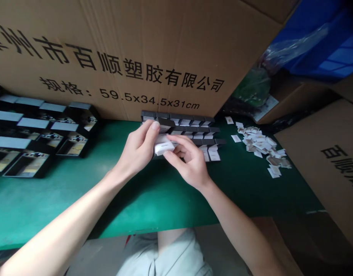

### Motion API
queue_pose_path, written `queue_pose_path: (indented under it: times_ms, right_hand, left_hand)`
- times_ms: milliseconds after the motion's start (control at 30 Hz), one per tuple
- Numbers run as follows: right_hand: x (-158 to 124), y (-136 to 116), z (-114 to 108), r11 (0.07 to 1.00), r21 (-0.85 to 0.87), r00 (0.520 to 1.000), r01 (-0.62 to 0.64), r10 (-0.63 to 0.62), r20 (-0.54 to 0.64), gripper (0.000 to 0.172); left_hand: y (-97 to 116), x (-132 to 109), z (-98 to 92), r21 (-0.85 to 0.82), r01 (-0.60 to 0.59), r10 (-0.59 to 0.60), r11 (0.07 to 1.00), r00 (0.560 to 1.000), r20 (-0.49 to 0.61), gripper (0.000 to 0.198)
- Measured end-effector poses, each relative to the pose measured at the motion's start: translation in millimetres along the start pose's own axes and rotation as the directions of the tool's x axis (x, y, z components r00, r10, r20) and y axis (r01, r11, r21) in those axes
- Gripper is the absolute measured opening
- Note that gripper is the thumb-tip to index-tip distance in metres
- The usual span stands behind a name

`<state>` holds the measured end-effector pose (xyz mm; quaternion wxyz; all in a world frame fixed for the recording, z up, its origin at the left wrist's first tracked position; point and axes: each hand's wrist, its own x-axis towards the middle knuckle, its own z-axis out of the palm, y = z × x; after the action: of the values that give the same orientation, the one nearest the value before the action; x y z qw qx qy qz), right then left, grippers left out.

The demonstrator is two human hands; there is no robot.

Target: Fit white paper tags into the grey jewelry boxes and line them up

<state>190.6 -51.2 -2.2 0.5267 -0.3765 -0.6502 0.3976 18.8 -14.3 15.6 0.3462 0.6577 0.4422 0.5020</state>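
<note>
My left hand (140, 143) is closed round a small dark box (165, 123), its thumb on top. A white insert (164, 147) sticks out of the near end of the box. The thumb and fingers of my right hand (189, 159) pinch the right side of this white insert. Just behind and to the right of my hands, rows of small dark boxes with white inserts (213, 153) stand on the green table (142, 199).
Larger black open boxes (75, 145) stand in rows at the left. A pile of small white packets (259, 142) lies at the right. A big cardboard box (121, 50) rises behind the table, another (331, 142) at the right. Blue bins (317, 46) are at the upper right.
</note>
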Motion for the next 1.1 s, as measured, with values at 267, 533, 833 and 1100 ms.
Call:
queue_pose_path:
  times_ms: [267,533,833,1100]
  right_hand:
    - [3.2,-1.8,-4.2,1.0,0.005,1.0,-0.015,0.015,0.023,0.052]
    - [2.9,1.2,-5.7,0.99,-0.112,0.996,0.087,-0.087,0.005,0.038]
    - [3.0,2.4,-5.7,0.861,-0.403,0.947,0.311,-0.315,0.058,0.048]
    - [5.0,0.1,-4.8,0.854,-0.454,0.943,0.253,-0.322,-0.082,0.037]
  left_hand:
    - [1.7,-0.5,-0.5,0.065,-0.03,0.029,0.997,0.999,0.024,0.046]
    - [0.8,0.3,0.4,0.137,-0.064,0.065,0.988,0.998,-0.003,0.045]
    - [4.2,-1.2,0.0,0.196,-0.107,0.112,0.975,0.994,-0.015,0.04]
    - [0.1,-1.2,1.4,0.169,-0.088,0.1,0.982,0.993,-0.067,0.045]
